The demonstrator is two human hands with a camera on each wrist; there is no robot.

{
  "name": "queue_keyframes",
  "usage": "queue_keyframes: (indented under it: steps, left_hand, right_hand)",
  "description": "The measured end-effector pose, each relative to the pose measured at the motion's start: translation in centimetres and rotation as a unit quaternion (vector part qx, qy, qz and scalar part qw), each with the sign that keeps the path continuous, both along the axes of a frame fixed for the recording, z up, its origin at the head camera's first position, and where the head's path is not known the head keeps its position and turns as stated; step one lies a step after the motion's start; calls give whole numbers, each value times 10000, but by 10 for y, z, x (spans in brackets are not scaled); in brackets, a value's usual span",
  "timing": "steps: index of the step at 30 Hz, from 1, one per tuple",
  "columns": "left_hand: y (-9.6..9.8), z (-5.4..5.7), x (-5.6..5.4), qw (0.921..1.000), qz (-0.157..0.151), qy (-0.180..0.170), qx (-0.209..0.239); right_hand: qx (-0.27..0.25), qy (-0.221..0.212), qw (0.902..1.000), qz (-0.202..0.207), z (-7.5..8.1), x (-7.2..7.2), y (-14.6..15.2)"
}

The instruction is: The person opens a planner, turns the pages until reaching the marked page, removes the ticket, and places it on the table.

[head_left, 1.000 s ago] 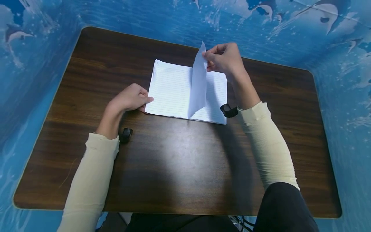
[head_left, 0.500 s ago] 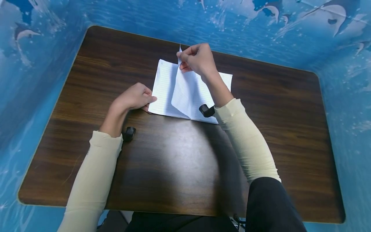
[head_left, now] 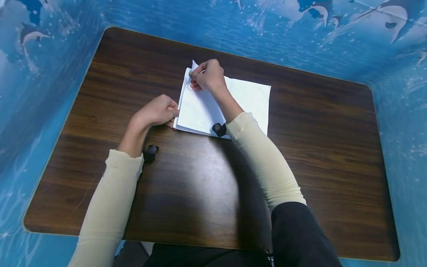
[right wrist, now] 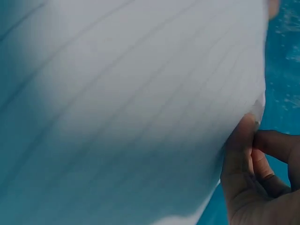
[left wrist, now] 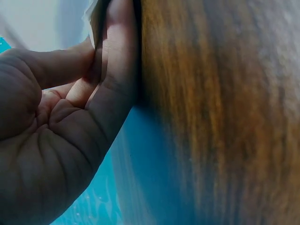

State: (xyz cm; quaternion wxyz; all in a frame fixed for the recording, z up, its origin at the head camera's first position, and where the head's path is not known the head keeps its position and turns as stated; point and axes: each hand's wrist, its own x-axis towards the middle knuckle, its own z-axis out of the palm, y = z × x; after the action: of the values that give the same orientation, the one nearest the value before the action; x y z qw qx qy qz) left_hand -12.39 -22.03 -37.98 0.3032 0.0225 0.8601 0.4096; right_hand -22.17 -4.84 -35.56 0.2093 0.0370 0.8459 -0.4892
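Note:
An open notebook with ruled white pages lies on the wooden table, toward its far side. My left hand grips the notebook's left edge; in the left wrist view its thumb presses on the paper, with fingers underneath. Over the left half, my right hand pinches a page near its upper corner. That page covers most of the left side, and its far corner sticks up past the fingertips. Faint lines run across the page in the right wrist view.
The dark brown table has rounded corners. A blue sheet printed with dolphins surrounds it. Black wrist cameras sit at both wrists, the left one just above the tabletop.
My right hand has carried the pinched page leftward from upright near the fold, laying it over the left half. The left hand keeps holding the left edge.

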Motion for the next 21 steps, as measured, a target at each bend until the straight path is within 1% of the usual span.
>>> queue_keyframes:
  steps: [3,4,7,8,9,10,12,14,15,17,19,21]
  left_hand:
    - [3,0,1,9998,112,-59,153]
    - [4,0,1,9995,204,-134,224]
    - [5,0,2,9965,505,-403,526]
    - [5,0,2,9956,564,-446,609]
    - [5,0,2,9956,570,-442,591]
    - [5,0,2,9959,564,-431,556]
    - [3,-1,2,9978,445,-324,377]
    - [2,-1,2,9995,255,-140,95]
    - [2,0,2,9998,189,-78,-19]
    - [2,0,2,9998,135,-22,-115]
    - [2,0,2,9998,109,24,-150]
    - [1,1,2,9997,105,32,-198]
  right_hand:
    - [135,-14,9999,-54,-12,1,-5]
    - [159,-44,9999,-44,-16,2,-6]
    - [295,-96,9995,80,-26,6,-6]
    - [304,-143,9993,134,-28,7,-5]
    - [354,-98,9990,266,-29,8,-4]
    - [455,-54,9979,453,-29,9,-2]
    - [694,99,9938,862,-28,11,2]
    - [985,368,9868,1231,-27,13,8]
    - [1191,537,9817,1388,-27,14,12]
    - [1491,775,9745,1488,-28,16,23]
    - [1727,974,9695,1442,-29,18,35]
    - [1914,1082,9653,1412,-30,19,49]
